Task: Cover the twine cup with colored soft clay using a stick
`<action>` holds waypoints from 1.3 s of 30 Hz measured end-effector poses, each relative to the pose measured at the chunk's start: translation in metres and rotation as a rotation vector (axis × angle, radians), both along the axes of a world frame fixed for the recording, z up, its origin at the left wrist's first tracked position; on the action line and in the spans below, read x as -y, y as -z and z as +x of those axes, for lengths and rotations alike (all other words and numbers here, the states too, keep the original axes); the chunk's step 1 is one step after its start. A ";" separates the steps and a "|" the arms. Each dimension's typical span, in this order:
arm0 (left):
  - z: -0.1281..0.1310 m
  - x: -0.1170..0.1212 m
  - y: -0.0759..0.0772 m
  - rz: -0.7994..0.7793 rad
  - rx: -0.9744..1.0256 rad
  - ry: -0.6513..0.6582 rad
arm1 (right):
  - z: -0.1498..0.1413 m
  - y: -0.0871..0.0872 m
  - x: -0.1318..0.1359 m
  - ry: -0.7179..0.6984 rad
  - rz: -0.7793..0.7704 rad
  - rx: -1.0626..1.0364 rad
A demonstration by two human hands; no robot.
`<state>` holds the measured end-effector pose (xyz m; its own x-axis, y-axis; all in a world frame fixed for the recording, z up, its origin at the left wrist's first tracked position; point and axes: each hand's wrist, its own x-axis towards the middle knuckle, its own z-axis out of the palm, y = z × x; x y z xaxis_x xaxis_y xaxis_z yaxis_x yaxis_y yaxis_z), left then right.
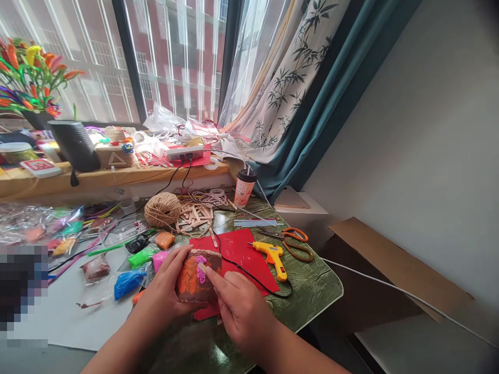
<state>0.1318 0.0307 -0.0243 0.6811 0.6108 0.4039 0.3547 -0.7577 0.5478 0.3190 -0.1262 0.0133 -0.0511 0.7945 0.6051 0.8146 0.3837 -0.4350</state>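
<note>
My left hand [166, 283] is wrapped round a small pot-like piece [189, 278] covered in brown and orange clay, with a cord-like pale rim. A patch of purple clay [201, 274] sits on its side. My right hand [244, 306] is closed, its index finger against the purple patch. A short pale tip shows at that fingertip; whether it is a stick or the nail I cannot make out. Beneath both hands lies a red sheet [241, 244]. A yellow glue gun [272, 255] rests on it to the right, beside orange-handled scissors [298, 244].
Bagged blue clay [128, 284], green clay [142, 256] and other colours lie on a white board [78, 317] at left. Behind stand a twine ball [162, 210], wooden sticks [195, 215] and a lidded cup [245, 188]. The glue gun's black cable [249, 271] crosses the red sheet.
</note>
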 end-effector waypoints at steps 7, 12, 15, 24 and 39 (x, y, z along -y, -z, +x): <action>0.001 -0.001 0.005 -0.010 -0.005 -0.030 | -0.014 0.011 -0.009 -0.008 -0.105 -0.013; 0.002 -0.001 0.001 -0.018 -0.005 -0.037 | -0.016 0.016 -0.005 -0.021 -0.148 -0.047; 0.002 -0.001 -0.005 -0.014 -0.020 -0.028 | -0.018 0.018 -0.002 -0.019 -0.159 -0.073; 0.001 -0.001 -0.011 0.016 -0.030 0.004 | -0.015 0.011 0.005 -0.002 -0.133 0.053; 0.003 0.001 -0.004 0.031 -0.007 -0.009 | -0.011 0.005 0.015 -0.022 -0.161 0.059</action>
<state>0.1347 0.0294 -0.0204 0.6786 0.6041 0.4178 0.3649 -0.7710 0.5219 0.3079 -0.1410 0.0088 -0.1009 0.8790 0.4659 0.8329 0.3308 -0.4437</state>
